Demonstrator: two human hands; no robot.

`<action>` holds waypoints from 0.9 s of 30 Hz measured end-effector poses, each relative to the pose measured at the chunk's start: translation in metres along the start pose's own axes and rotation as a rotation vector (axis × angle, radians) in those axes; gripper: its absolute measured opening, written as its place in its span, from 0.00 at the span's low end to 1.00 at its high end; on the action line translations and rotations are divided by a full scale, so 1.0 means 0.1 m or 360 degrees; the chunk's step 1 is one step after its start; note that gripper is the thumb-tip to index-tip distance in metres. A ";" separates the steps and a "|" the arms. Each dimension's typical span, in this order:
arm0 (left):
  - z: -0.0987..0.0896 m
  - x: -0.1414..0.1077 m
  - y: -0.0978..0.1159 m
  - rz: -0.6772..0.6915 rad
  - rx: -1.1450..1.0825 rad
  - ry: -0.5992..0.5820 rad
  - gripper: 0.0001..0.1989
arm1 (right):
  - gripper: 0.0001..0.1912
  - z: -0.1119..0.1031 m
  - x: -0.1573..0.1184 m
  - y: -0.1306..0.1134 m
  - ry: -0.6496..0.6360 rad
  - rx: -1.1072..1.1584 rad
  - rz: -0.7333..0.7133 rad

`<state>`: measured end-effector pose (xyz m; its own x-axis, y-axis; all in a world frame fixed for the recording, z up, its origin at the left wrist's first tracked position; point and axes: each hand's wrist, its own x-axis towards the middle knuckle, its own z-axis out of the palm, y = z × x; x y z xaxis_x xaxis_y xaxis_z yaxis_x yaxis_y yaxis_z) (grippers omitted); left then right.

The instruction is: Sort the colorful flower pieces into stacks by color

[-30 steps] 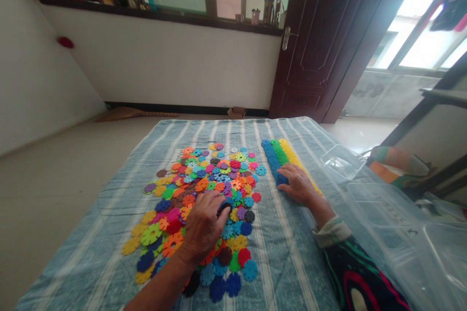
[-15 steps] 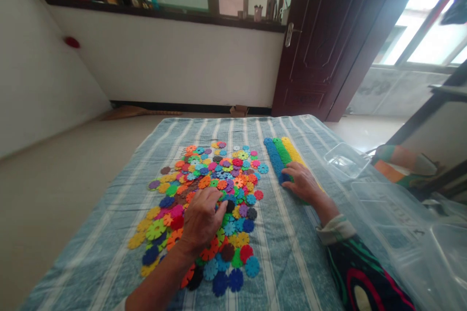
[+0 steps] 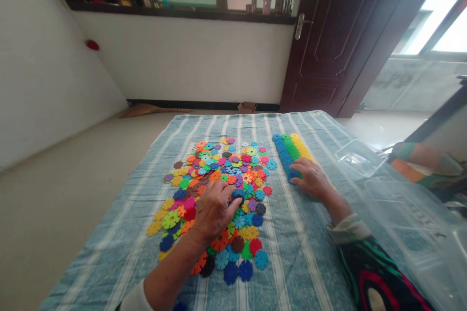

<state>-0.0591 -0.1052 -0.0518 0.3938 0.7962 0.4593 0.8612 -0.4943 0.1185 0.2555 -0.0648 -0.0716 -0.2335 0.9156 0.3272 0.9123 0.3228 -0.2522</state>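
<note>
My left hand (image 3: 215, 209) is over a spread pile of many-coloured plastic snowflake discs (image 3: 251, 151). Its thumb and fingers are closed around the edge of a dark blue snowflake disc (image 3: 238, 196). To the right, my right hand (image 3: 312, 180) lies across the near end of the sorted rows, its thumb and forefinger at the last disc of the blue row (image 3: 281, 150). Beside that row lie a green row (image 3: 291, 146) and a yellow row (image 3: 301, 146), made of overlapping discs. My right palm and fingers hide the near ends of the green and yellow rows.
A striped cloth (image 3: 120, 248) covers the table. Clear plastic boxes (image 3: 359, 158) stand along its right side. Beyond the far edge are a wall with a window sill (image 3: 175, 13) and a dark red door (image 3: 324, 43). A broom (image 3: 142, 110) lies on the floor.
The whole view has shifted, so the table sits slightly further right and higher. A dark blue disc now shows at my left fingertips, covering a black disc. My right hand stays at the rows.
</note>
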 end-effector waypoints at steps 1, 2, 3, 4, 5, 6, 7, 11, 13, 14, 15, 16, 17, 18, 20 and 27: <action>0.00 0.01 0.02 0.0005 0.0012 -0.0008 0.08 | 0.16 -0.01 0.01 -0.01 0.0016 0.0021 0.0008; 0.00 0.01 0.03 0.0009 0.0016 -0.0017 0.09 | 0.15 -0.03 0.02 -0.02 0.0039 0.0046 0.0020; 0.00 0.01 0.03 0.0012 0.0014 -0.0026 0.10 | 0.15 -0.04 0.03 -0.02 0.0066 0.0073 0.0032; 0.01 0.02 0.03 0.0014 0.0005 -0.0035 0.10 | 0.14 -0.06 0.04 -0.02 0.0100 0.0097 0.0049; 0.02 0.02 0.03 0.0016 -0.0012 -0.0040 0.10 | 0.13 -0.08 0.04 -0.02 0.0142 0.0116 0.0073; 0.03 0.02 0.02 0.0018 -0.0038 -0.0045 0.09 | 0.13 -0.11 0.05 -0.02 0.0189 0.0129 0.0105; 0.04 0.02 0.01 0.0019 -0.0074 -0.0050 0.09 | 0.12 -0.13 0.05 -0.02 0.0237 0.0138 0.0138; 0.05 0.02 0.01 -0.0015 -0.0269 -0.0048 0.07 | 0.11 -0.21 0.05 0.00 0.0386 0.0152 0.0232; 0.03 0.03 0.02 -0.0046 -0.0373 -0.0031 0.06 | 0.10 -0.23 0.05 -0.04 0.0424 0.0165 0.0243; 0.02 0.03 0.02 -0.0064 -0.0425 -0.0026 0.05 | 0.09 -0.24 0.05 -0.07 0.0433 0.0182 0.0243; 0.01 0.03 0.03 -0.0086 -0.0480 -0.0027 0.03 | 0.09 -0.24 0.06 -0.13 0.0427 0.0214 0.0235; 0.00 0.03 0.04 -0.0116 -0.0541 -0.0037 0.03 | 0.08 -0.24 0.06 -0.20 0.0405 0.0261 0.0213; 0.00 0.03 0.04 -0.0152 -0.0606 -0.0052 0.02 | 0.08 -0.24 0.05 -0.28 0.0369 0.0322 0.0178; -0.01 0.03 0.05 -0.0189 -0.0675 -0.0067 0.03 | 0.07 -0.24 0.05 -0.39 0.0316 0.0396 0.0119; -0.01 0.02 0.06 -0.0261 -0.0820 -0.0084 0.04 | 0.06 -0.22 0.04 -0.62 0.0201 0.0545 -0.0049; -0.03 0.05 0.09 -0.0237 -0.1073 -0.0042 0.07 | 0.04 -0.05 -0.02 -1.21 0.0002 0.0470 -0.0384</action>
<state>-0.0508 -0.1070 -0.0455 0.3016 0.8766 0.3751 0.5220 -0.4810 0.7044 0.1476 -0.1071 -0.0374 -0.4290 0.8048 0.4101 0.6949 0.5841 -0.4194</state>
